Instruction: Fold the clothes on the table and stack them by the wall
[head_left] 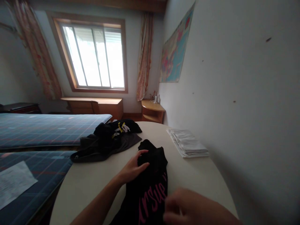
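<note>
A black garment (150, 178) with pink lettering, seemingly a shirt, lies partly folded on the round cream table (93, 190). My left hand (134, 167) rests on its upper left side, the thumb and fingers apart over the cloth. Close to the garment's lower right edge is my right hand (185, 206), blurred, with curled fingers. Whether cloth is between those fingers is hidden. At the table's far left, a rumpled heap of black and dark grey clothes (112, 140) shows yellow and white print. A stack of folded white cloth (188, 143) lies at the right.
A white wall (246, 125) runs close along the table's right side. To the left are blue plaid mattresses (51, 129), with a paper sheet (15, 182) on the nearer one. Behind stand a wooden desk (107, 106) and a corner shelf (153, 107) beneath a wall map (175, 53).
</note>
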The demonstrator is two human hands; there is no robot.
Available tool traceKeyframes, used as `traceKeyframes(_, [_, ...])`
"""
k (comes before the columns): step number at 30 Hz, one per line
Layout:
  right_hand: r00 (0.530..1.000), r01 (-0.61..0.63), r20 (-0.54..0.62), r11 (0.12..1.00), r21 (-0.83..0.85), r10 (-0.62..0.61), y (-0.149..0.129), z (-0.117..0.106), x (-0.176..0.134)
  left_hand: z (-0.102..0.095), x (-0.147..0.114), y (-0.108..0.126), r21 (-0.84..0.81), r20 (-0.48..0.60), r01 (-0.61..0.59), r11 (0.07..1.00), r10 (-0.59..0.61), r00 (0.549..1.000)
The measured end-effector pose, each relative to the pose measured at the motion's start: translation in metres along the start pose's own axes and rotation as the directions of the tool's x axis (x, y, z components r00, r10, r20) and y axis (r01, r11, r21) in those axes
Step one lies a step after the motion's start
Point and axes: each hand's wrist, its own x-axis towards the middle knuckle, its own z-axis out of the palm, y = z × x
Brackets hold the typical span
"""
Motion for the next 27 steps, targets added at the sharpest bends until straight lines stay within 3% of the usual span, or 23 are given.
traceKeyframes(1, [0.982,-0.041,-0.182,0.999,0.016,0.043,0.0,-0.013,0.007,0.004,0.0,0.0,0.009,0.015,-0.044,0.999,0.044,0.999])
traceKeyframes(2, [0.93,-0.075,-0.357,0.996,0.045,0.086,0.005,-0.023,0.015,0.007,-0.001,-0.001,0.015,0.019,-0.089,0.996,0.089,0.996])
traceKeyframes(4, [0.775,-0.101,-0.615,0.99,0.103,0.143,0.026,-0.035,0.033,0.012,0.0,-0.004,0.027,0.01,-0.167,0.986,0.167,0.986])
traceKeyframes(5, [0.711,-0.086,-0.688,0.988,0.126,0.149,0.04,-0.037,0.043,0.013,0.0,-0.006,0.028,0.007,-0.197,0.98,0.197,0.98])
traceKeyframes(7, [0.671,-0.021,-0.716,0.97,0.242,0.193,0.067,-0.036,0.06,0.015,-0.001,-0.008,0.02,0.023,-0.232,0.972,0.232,0.973])
traceKeyframes(8, [0.681,0.019,-0.696,0.944,0.33,0.229,0.077,-0.034,0.068,0.016,-0.002,-0.009,0.012,0.035,-0.243,0.97,0.243,0.969])
traceKeyframes(11, [0.773,0.139,-0.595,0.856,0.498,0.22,0.09,-0.031,0.088,0.018,-0.004,-0.006,-0.015,0.074,-0.262,0.965,0.263,0.962])
traceKeyframes(13, [0.782,0.201,-0.602,0.848,0.49,0.162,0.091,-0.032,0.097,0.018,-0.003,-0.004,-0.027,0.061,-0.264,0.964,0.266,0.962])
traceKeyframes(15, [0.709,0.237,-0.687,0.865,0.442,0.157,0.093,-0.033,0.103,0.014,0.001,-0.001,-0.016,-0.033,-0.249,0.968,0.248,0.968])
traceKeyframes(17, [0.558,0.221,-0.796,0.881,0.417,0.236,0.101,-0.035,0.103,0.004,0.006,-0.001,0.009,-0.222,-0.226,0.974,0.223,0.949])
traceKeyframes(19, [0.372,0.173,-0.866,0.892,0.419,0.334,0.114,-0.037,0.098,-0.01,0.011,-0.003,0.041,-0.448,-0.198,0.979,0.195,0.873])
traceKeyframes(21, [0.241,0.134,-0.893,0.898,0.419,0.38,0.127,-0.039,0.09,-0.027,0.015,-0.008,0.067,-0.632,-0.149,0.986,0.158,0.759])
traceKeyframes(22, [0.207,0.124,-0.898,0.9,0.418,0.389,0.132,-0.04,0.085,-0.036,0.016,-0.011,0.078,-0.696,-0.114,0.99,0.136,0.705])
traceKeyframes(24, [0.181,0.094,-0.903,0.907,0.41,0.39,0.137,-0.04,0.078,-0.049,0.019,-0.019,0.093,-0.774,-0.037,0.995,0.096,0.626])
traceKeyframes(25, [0.189,0.069,-0.903,0.912,0.404,0.385,0.137,-0.039,0.076,-0.054,0.02,-0.023,0.098,-0.781,0.008,0.995,0.072,0.62])
traceKeyframes(27, [0.257,0.011,-0.894,0.923,0.384,0.368,0.133,-0.038,0.074,-0.058,0.021,-0.031,0.095,-0.737,0.119,0.988,-0.011,0.676])
